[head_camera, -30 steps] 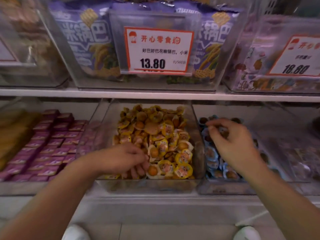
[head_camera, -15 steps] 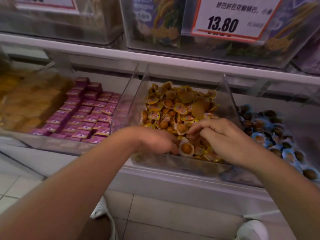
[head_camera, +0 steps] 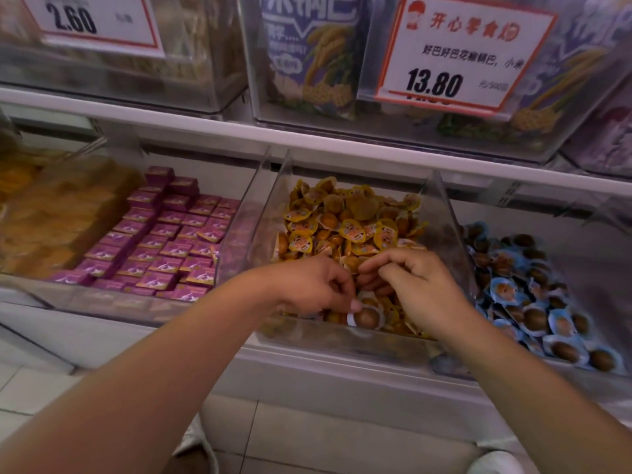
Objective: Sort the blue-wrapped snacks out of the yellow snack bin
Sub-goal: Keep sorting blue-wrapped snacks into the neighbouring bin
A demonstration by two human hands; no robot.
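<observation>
Both hands work inside the clear yellow snack bin (head_camera: 441, 213), at its near edge. The left hand (head_camera: 309, 285) has its fingers curled down onto a pale-rimmed snack (head_camera: 367, 316) at 6 o'clock in the bin, apparently a blue-wrapped stray; a firm pinch cannot be confirmed. The right hand (head_camera: 415, 285), fingers curled, rakes the yellow snacks (head_camera: 349, 227) aside to expose strays. The blue snack bin (head_camera: 533, 295) sits at 3 o'clock, ready to receive it.
</observation>
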